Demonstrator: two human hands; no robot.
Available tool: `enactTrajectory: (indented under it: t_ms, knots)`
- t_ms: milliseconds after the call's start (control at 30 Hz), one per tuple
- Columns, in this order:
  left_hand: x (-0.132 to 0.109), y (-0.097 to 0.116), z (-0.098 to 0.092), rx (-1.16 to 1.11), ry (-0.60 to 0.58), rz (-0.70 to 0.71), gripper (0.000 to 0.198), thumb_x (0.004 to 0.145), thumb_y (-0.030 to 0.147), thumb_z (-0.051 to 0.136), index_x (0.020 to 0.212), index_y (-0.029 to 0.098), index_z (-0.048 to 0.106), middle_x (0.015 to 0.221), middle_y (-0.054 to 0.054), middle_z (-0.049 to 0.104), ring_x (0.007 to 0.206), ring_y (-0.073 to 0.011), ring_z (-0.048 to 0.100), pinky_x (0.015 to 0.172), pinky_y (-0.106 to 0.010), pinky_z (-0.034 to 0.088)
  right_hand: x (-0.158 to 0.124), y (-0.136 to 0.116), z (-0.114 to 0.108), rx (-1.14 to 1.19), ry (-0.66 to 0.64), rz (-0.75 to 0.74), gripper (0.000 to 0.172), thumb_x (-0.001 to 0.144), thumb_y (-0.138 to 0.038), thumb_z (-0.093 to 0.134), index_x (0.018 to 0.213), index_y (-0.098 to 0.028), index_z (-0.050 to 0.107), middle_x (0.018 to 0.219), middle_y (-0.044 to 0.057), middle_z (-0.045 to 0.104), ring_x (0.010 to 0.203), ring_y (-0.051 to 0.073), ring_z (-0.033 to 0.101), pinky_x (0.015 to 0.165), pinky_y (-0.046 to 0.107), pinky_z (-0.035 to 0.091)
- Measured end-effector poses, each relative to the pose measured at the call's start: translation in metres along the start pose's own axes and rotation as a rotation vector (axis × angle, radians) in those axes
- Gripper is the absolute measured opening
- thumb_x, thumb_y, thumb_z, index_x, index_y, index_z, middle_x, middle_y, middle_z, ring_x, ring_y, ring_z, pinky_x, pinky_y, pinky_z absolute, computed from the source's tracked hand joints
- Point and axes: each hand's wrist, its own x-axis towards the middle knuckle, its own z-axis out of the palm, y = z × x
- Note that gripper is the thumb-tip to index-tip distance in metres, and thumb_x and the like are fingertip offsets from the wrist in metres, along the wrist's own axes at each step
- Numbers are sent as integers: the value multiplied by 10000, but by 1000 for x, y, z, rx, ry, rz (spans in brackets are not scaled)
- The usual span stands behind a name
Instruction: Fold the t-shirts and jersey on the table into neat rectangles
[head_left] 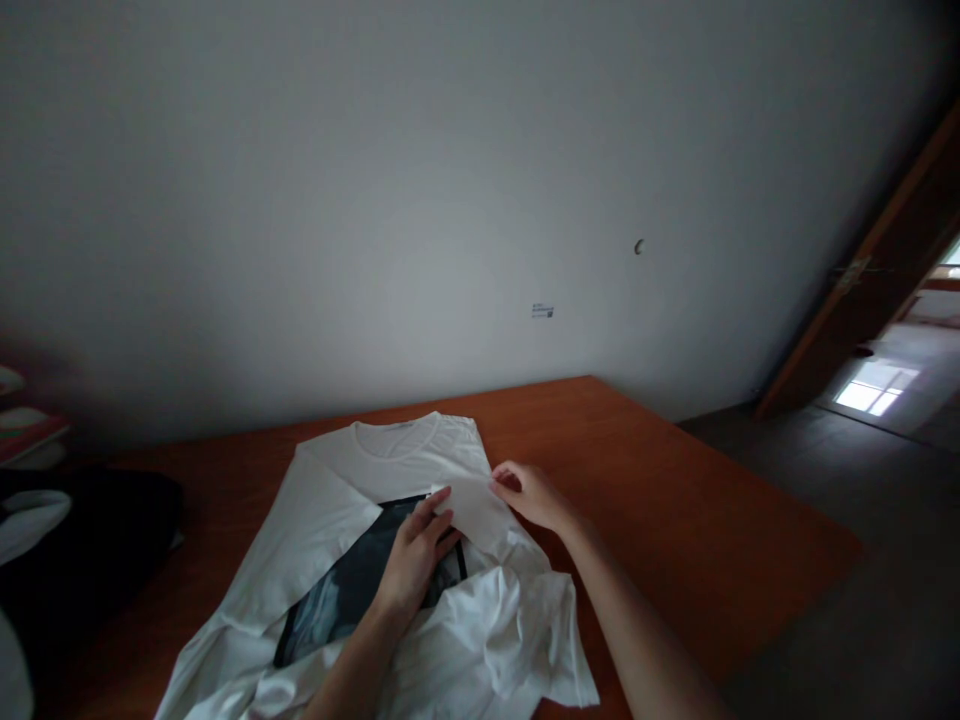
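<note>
A white T-shirt [352, 480] with a dark printed picture [352, 590] lies on a wooden table [675, 510], collar toward the wall. My left hand [416, 555] rests on the print with its fingers pinching the edge of a folded-in white sleeve [472, 505]. My right hand [529, 492] grips the same sleeve fold from the right side. The shirt's lower right part is bunched up in loose folds near my forearms.
A dark pile of clothing [90, 540] lies at the table's left end, with coloured items [22, 430] behind it. A grey wall stands behind the table. An open wooden door [862, 290] and a lit floor are at the right.
</note>
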Motion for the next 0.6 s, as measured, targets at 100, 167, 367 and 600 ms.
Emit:
enactTrajectory:
  t_ms: [100,167,367,600]
  knots:
    - [5,-5,-5,30,65,58,462,683,227,811,1117,165,667,998,-72,752,890,-176,720,901,-336,576,-4,3,3,-119,-8,-43,227,820,-255,727,1038,-205,686,915,37,682,822,178,640,783,307,511]
    - [10,-9,-10,88,71,108,492,683,276,822,1134,170,656,937,-58,751,854,-178,722,921,-364,571,-5,5,5,-191,-12,-82,245,809,-189,712,1053,-208,694,966,49,656,869,183,635,816,310,510]
    - [10,-16,-18,511,111,391,489,740,466,728,1137,183,682,1020,-82,710,842,-213,699,836,-389,567,18,5,15,-362,88,-109,256,938,-171,517,1161,-202,639,1144,95,661,1109,205,614,989,343,474]
    - [5,-21,-18,662,176,529,470,828,417,621,1247,204,614,1145,-85,627,874,-181,647,841,-352,537,72,-3,41,-535,-45,-43,394,985,-222,451,1366,-181,542,1421,136,574,1333,235,505,1112,377,373]
